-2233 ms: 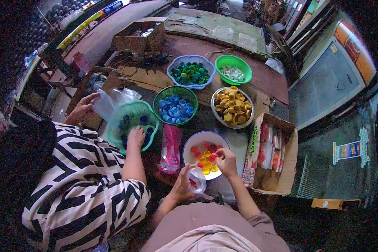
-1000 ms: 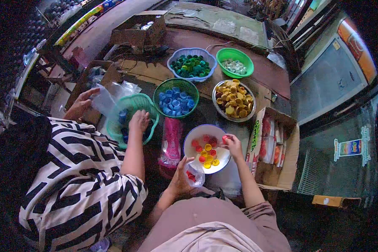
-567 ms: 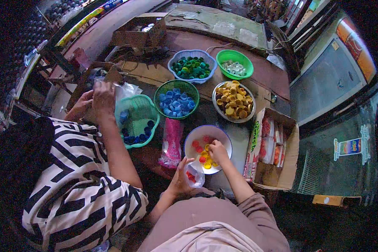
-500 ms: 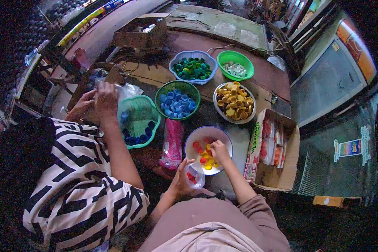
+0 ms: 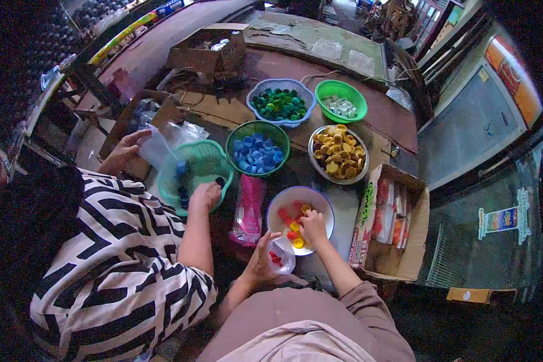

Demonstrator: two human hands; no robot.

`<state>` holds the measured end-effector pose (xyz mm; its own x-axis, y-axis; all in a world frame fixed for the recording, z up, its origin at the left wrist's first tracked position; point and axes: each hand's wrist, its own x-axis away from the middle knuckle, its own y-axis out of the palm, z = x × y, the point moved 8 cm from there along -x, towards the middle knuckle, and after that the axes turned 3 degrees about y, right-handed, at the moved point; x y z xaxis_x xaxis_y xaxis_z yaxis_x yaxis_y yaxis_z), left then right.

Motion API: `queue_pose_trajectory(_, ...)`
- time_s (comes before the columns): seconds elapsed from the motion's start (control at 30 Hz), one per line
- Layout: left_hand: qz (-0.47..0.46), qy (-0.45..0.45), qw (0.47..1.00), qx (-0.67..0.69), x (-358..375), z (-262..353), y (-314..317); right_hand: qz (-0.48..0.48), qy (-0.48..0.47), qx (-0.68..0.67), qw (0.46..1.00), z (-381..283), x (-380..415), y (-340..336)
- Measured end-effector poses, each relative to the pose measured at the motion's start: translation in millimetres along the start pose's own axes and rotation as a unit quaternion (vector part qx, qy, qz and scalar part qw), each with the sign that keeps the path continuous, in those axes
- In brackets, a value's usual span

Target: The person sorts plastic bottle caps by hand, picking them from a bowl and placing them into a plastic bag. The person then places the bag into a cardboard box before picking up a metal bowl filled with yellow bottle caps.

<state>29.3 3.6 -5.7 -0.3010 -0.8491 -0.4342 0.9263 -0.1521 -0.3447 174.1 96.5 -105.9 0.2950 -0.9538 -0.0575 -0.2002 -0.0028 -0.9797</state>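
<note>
From the head view, I read the writing first: the open carton (image 5: 391,224) bears green letters along its left wall, too distorted to read for certain, with red capitals nearer me. The pink package (image 5: 248,211) has pale lettering I cannot make out; its long axis runs away from me, just left of the white bowl (image 5: 320,234).

My left hand (image 5: 259,263) has its grip closed on the clear plastic bag (image 5: 286,258) at the bowl's near-left edge, with red caps (image 5: 275,259) inside. I cannot tell which way the bag's mouth faces.

My right hand (image 5: 313,228) reaches over the bowl's right side, fingertips down at a yellow cap (image 5: 306,209); whether that grip holds it, I cannot tell. A strip of tabletop (image 5: 345,220) separates bowl and carton. Well left, a co-worker's hand (image 5: 206,196) is in the pale green basket (image 5: 201,151).
</note>
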Motion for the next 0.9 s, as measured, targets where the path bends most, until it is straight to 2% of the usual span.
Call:
queue_pose_trajectory(0.07, -0.003, -0.002, 1.000, 0.009, 4, -6, 3, -0.010, -0.005, 0.004, 1.000, 3, 1, 4)
queue_pose_trajectory(0.17, -0.004, -0.007, 0.999, 0.031, 3, -5, 4, 0.016, 0.028, -0.080, 0.996, 12, 2, 5)
queue_pose_trajectory(0.23, -0.001, 0.000, 1.000, 0.010, 2, -2, 3, 0.040, 0.133, -0.313, 0.940, 20, 3, -13)
queue_pose_trajectory(0.3, 0.006, 0.010, 1.000, -0.007, -3, -3, 3, 0.028, 0.217, -0.491, 0.843, 14, 7, -45)
queue_pose_trajectory(0.4, 0.015, 0.012, 1.000, -0.001, -4, -7, 3, 0.099, 0.065, -0.516, 0.848, -16, 18, -118)
queue_pose_trajectory(0.5, 0.015, 0.015, 0.999, 0.035, -8, -7, 5, 0.053, 0.007, -0.477, 0.877, -49, 35, -161)
queue_pose_trajectory(0.6, 0.012, 0.013, 1.000, 0.015, -6, -6, 7, 0.028, -0.055, -0.327, 0.943, -78, 51, -172)
queue_pose_trajectory(0.63, 0.013, 0.045, 0.999, 0.011, -11, 4, 3, 0.008, -0.052, -0.287, 0.957, -81, 57, -163)
queue_pose_trajectory(0.73, 0.020, 0.091, 0.992, -0.086, -1, 5, 7, -0.054, 0.006, -0.398, 0.916, -76, 65, -139)
queue_pose_trajectory(0.77, 0.014, 0.054, 0.998, 0.000, 7, -1, 10, -0.087, 0.021, -0.440, 0.894, -72, 70, -122)
queue_pose_trajectory(0.83, -0.019, 0.045, 0.998, 0.026, 15, -3, 19, -0.110, 0.006, -0.451, 0.886, -73, 78, -115)
queue_pose_trajectory(0.87, -0.015, 0.077, 0.997, 0.000, 16, 0, 20, -0.120, -0.001, -0.455, 0.882, -74, 79, -113)
queue_pose_trajectory(0.9, -0.008, 0.109, 0.994, -0.026, 10, 13, 17, -0.074, -0.047, -0.453, 0.887, -82, 75, -136)
